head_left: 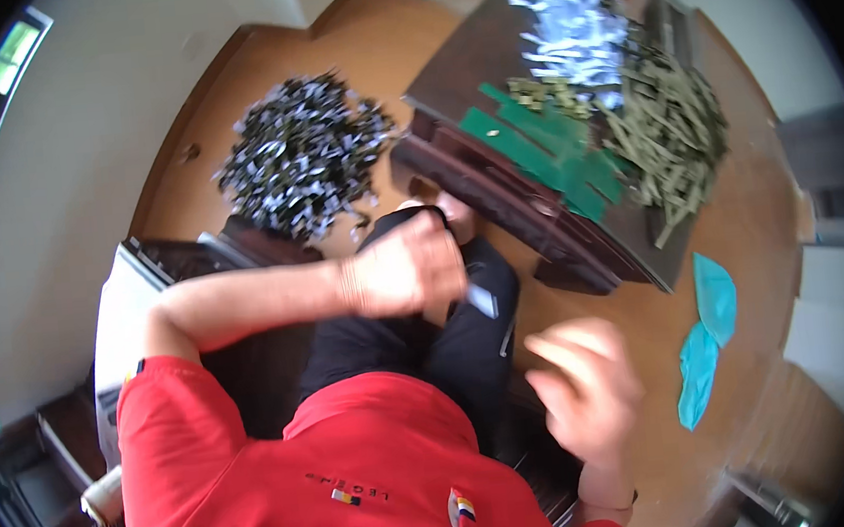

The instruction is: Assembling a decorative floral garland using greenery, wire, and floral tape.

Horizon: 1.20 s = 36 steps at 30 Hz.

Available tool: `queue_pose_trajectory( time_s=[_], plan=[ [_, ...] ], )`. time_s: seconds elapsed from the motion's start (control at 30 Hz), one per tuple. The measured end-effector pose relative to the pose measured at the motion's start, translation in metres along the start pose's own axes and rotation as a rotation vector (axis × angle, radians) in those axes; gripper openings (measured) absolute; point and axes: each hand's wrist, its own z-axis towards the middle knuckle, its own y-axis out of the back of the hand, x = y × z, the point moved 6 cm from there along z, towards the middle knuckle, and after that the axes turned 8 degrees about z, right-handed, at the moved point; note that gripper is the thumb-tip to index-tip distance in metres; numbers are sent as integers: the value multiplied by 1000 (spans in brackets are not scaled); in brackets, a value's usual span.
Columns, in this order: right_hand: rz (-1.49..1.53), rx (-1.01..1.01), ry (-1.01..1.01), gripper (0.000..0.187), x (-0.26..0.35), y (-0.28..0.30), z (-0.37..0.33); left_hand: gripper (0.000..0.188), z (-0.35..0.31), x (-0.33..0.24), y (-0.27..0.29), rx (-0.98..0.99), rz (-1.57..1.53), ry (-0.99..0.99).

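Observation:
My left hand (407,267) is closed above my lap, its back turned up. A small pale bluish-white strip (484,301) sticks out from its fingers; the part inside the hand is hidden. To the right, my right hand (589,389) hovers beside my knee, blurred by motion. Its thumb and forefinger stand apart, and I see nothing between them. On the floor beyond my left hand lies a heap of small black and white pieces (302,158).
A dark wooden table (455,70) at the far right bears green flat pieces (537,148), white strips (572,29) and olive strips (666,132). Turquoise cloth or bags (707,339) lie on the floor at right. A thread cone (103,497) is at the lower left.

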Motion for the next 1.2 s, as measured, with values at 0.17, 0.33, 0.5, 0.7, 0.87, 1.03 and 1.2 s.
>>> queue_pose_trajectory(
  time_s=[0.17, 0.33, 0.5, 0.7, 0.87, 1.03, 1.2],
  plan=[
    [32, -233, 0, 11, -11, 14, 31, 14, -75, 185, -79, 310, 260, 421],
    [-168, -316, -8, 11, -63, 36, 72, 60, -149, 270, -92, 344, 491, 878],
    [-506, -292, -141, 11, -179, 80, 145, 40, -111, 261, -56, 1, 148, 904],
    [-1385, -67, -294, 11, -337, 121, 116, 18, -36, 196, -27, -160, -177, 714],
    [-1132, -215, -281, 12, -294, 142, 120, 17, 14, 139, -21, -140, -531, 732],
    [-1010, -356, -273, 11, -211, 152, 66, 33, 94, 49, -88, 164, -1662, 712],
    [-1032, -344, -158, 10, -139, 110, -6, 45, 186, 10, -138, 114, -2409, 978]
  ],
)
